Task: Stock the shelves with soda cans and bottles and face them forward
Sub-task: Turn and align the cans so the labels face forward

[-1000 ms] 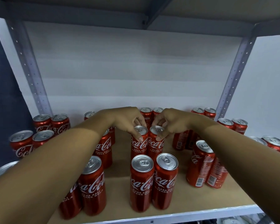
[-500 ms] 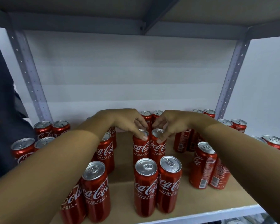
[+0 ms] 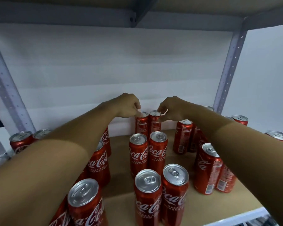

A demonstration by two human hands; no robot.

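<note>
Fingers [image 3: 138, 113] of the left hand [image 3: 127, 106] pinch the rim of the back-left can [image 3: 141, 123] while the right hand [image 3: 171, 108] pinches the rim of the back-right can [image 3: 154, 123], both standing upright against the rear wall of the shelf [image 3: 121, 194]. Their long axes are vertical, but the small-print side faces out, unlike the middle pair [image 3: 148, 154] ahead. Best bet: twist each lightly by the rim, keeping the base flat, until the logo faces front.
</note>
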